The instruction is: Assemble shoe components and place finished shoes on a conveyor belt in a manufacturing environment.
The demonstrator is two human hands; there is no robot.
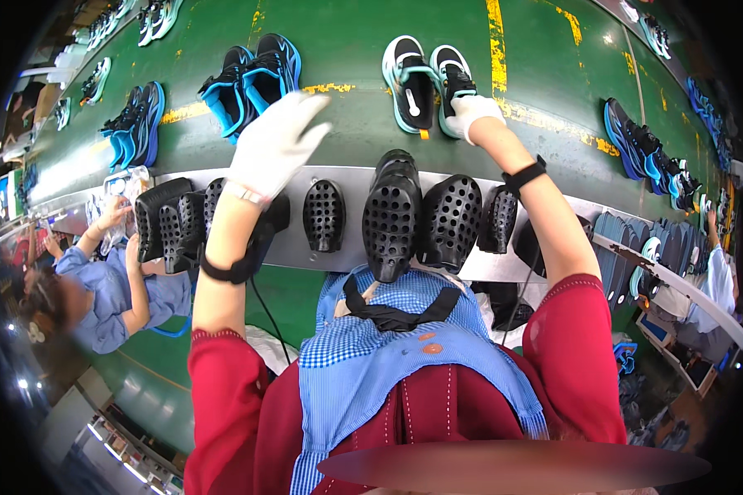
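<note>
My right hand, in a white glove, is closed at the heel of a black and white sneaker with mint trim. Its partner sneaker lies just to the left, with an orange tab at its heel. My left hand, also gloved in white, is raised with fingers spread and holds nothing. Just beyond it stands a pair of black and bright blue sneakers, partly behind the fingers. Black perforated shoe forms sit on the metal ledge in front of my body.
More sneakers stand on the green surface at left, and others at right. Dark insoles are lined up at the right ledge. Co-workers sit at left and right. Thin black cords hang beside my apron.
</note>
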